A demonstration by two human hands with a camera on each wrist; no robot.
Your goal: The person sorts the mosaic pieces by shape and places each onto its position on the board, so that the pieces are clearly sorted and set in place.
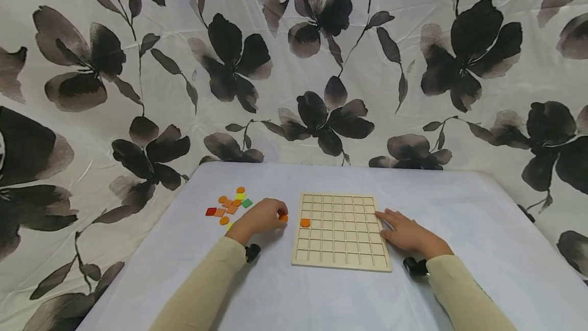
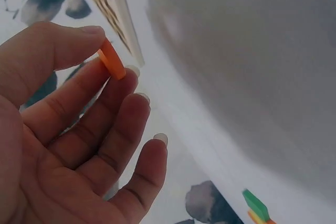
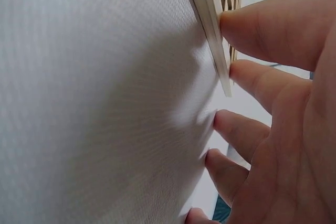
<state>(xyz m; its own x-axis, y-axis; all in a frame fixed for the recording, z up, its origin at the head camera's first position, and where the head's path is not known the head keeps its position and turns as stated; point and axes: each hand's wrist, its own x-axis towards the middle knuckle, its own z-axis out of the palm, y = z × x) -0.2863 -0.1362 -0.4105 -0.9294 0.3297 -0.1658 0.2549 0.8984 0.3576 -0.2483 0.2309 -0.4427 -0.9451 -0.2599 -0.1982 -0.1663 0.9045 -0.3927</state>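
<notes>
Between thumb and fingertips my left hand [image 1: 263, 217] pinches a round orange disc [image 2: 112, 60], held just left of the wooden grid board [image 1: 342, 265]. A second orange disc [image 1: 305, 222] lies in a cell of the board's leftmost column. My right hand [image 1: 406, 231] touches the board's right edge with its thumb and a fingertip, the fingers spread. In the right wrist view the other fingertips [image 3: 223, 119] rest at the white cloth beyond the board's edge.
Left of my left hand lies a loose cluster of small pieces: orange discs [image 1: 224, 220], orange squares [image 1: 220, 212], a red square [image 1: 211, 211], a green square [image 1: 247, 203] and yellow pieces [image 1: 240, 196]. A white cloth [image 1: 257, 295] covers the table. Behind hangs a floral curtain [image 1: 275, 80].
</notes>
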